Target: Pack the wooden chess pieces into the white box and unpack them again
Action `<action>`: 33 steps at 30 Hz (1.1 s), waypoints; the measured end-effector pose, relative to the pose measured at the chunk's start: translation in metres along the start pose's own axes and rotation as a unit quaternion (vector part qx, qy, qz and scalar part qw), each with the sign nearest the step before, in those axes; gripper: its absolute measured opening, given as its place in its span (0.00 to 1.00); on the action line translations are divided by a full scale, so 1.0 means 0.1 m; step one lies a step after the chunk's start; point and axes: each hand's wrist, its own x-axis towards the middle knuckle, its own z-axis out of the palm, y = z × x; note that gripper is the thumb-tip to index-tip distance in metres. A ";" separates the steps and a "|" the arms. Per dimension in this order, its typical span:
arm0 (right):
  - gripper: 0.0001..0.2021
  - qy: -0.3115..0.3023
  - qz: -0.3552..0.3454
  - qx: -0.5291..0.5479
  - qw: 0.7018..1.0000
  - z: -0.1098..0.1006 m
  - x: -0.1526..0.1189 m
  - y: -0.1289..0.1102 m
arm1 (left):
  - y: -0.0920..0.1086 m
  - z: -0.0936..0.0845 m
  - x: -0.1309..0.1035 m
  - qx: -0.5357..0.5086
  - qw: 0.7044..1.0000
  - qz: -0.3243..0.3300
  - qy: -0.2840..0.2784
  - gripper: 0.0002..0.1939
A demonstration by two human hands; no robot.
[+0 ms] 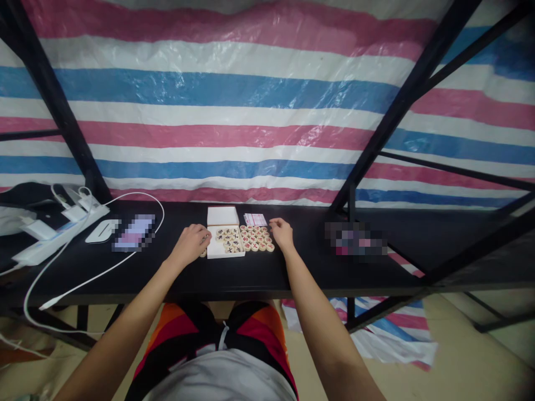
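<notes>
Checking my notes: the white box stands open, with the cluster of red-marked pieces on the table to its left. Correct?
The side is wrong: the head view shows the cluster of red-marked pieces on the table to the right of the open white box.

A probable game piece point(203, 254), half-hidden by the left hand point(194, 242), and a pixel-blurred phone-like slab point(134, 232).

a black table point(251, 275) holds a white box point(213, 249), round pieces point(253, 240), apparently a phone point(134, 233).

head view looks forward and down onto the black desk point(311, 270).
</notes>
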 end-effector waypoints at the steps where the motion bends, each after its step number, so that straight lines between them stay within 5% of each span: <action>1: 0.13 0.000 0.000 0.001 1.000 0.00 0.00 0.00 | 0.06 0.00 0.05 0.013 1.000 0.011 -0.005 0.17; 8: 0.12 0.002 -0.004 -0.006 1.000 -0.02 -0.03 -0.05 | 0.35 0.08 0.33 0.110 0.991 -0.014 -0.074 0.15; 14: 0.13 0.006 0.002 -0.005 1.000 -0.03 -0.04 -0.07 | 0.35 0.19 0.35 0.141 0.985 -0.034 -0.089 0.13; 19: 0.13 -0.003 0.007 -0.005 1.000 -0.03 -0.04 -0.08 | 0.25 0.09 0.36 0.080 0.994 -0.029 -0.075 0.11; 28: 0.12 0.000 -0.003 -0.012 1.000 -0.01 -0.03 -0.04 | -0.22 -0.13 -0.21 0.024 0.992 -0.114 0.045 0.10; 33: 0.13 -0.005 -0.004 -0.006 1.000 -0.02 -0.02 -0.03 | -0.21 -0.09 -0.32 0.031 0.990 -0.137 0.003 0.08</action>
